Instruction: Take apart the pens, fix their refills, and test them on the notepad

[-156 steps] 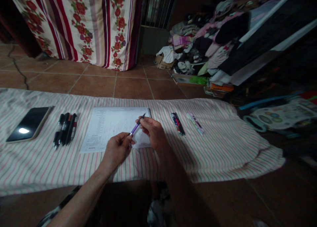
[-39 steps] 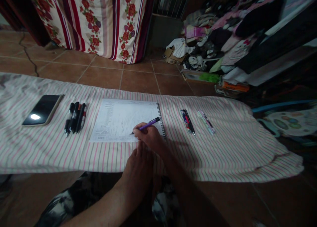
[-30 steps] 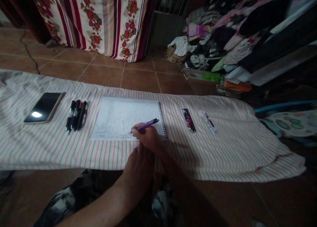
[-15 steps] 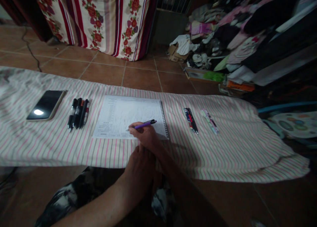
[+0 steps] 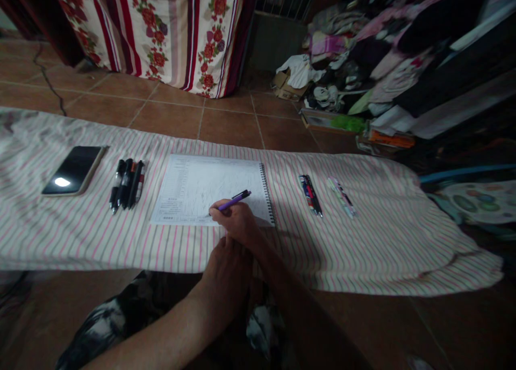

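Note:
A purple pen with a black clip end is in my right hand, its fingers pinched around the barrel. The tip rests on the lower middle of a spiral-bound notebook page covered in faint pen strokes. Printed text runs down the page's left side, and the black coil is at its right. My left hand lies at the cloth's near edge, against the underside of my right wrist. Most of its fingers are hidden there.
Several dark pens and a phone lie left on the striped cloth. Further pens and pale patterned pens are at right. A floral curtain hangs behind; clothes are heaped at far right.
The purple pen has tilted a little more upright and its tip has moved slightly down the page. My left hand stays in place.

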Tool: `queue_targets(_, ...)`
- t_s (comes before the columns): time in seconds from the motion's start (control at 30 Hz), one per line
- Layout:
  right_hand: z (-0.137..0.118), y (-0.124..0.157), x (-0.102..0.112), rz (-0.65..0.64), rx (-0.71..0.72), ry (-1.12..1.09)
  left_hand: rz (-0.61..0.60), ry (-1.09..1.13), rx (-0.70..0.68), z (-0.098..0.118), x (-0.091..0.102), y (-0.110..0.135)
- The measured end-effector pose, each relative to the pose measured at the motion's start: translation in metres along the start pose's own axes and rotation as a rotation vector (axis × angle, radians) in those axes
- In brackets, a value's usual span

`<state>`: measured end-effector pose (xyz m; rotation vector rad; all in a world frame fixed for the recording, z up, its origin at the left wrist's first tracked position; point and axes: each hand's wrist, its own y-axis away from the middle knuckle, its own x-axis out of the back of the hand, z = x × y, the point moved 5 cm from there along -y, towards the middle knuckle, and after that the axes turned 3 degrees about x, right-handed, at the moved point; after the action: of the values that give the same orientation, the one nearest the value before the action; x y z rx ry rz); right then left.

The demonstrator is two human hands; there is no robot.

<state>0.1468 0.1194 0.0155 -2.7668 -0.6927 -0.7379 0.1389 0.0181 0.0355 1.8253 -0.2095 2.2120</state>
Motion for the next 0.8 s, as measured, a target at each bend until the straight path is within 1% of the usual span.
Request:
queue_targets(0.07, 0.000, 0.000, 0.001, 0.024, -0.004, -0.017, -0.010, 0.001, 0.008, 0.000, 0.000, 0.000)
queue_targets(0.17, 0.000, 0.001, 0.003, 0.085, -0.013, -0.084, -0.014, -0.027, -0.019, 0.001, 0.004, 0.000)
queue_targets(0.3, 0.001, 0.002, 0.005, 0.105, -0.061, -0.224, 0.008, -0.045, -0.026, 0.000, 0.010, -0.001)
queue_targets(0.37, 0.000, 0.003, 0.006, 0.107, -0.081, -0.185, -0.004, -0.026, -0.023, -0.001, 0.009, -0.001)
queue_targets(0.47, -0.004, 0.003, 0.008, 0.106, -0.073, -0.017, -0.024, 0.014, -0.015, -0.001, 0.005, -0.001)
queue_targets(0.53, -0.005, 0.002, 0.009, 0.104, -0.066, 0.058, -0.016, 0.028, -0.014, -0.001, 0.002, 0.000)
queue_targets(0.63, -0.006, 0.002, 0.009, 0.102, -0.070, 0.089, 0.014, 0.024, -0.004, -0.002, 0.002, 0.000)
queue_targets(0.8, -0.007, 0.001, 0.010, 0.113, -0.072, 0.110, -0.003, 0.010, -0.008, -0.002, -0.001, -0.001)
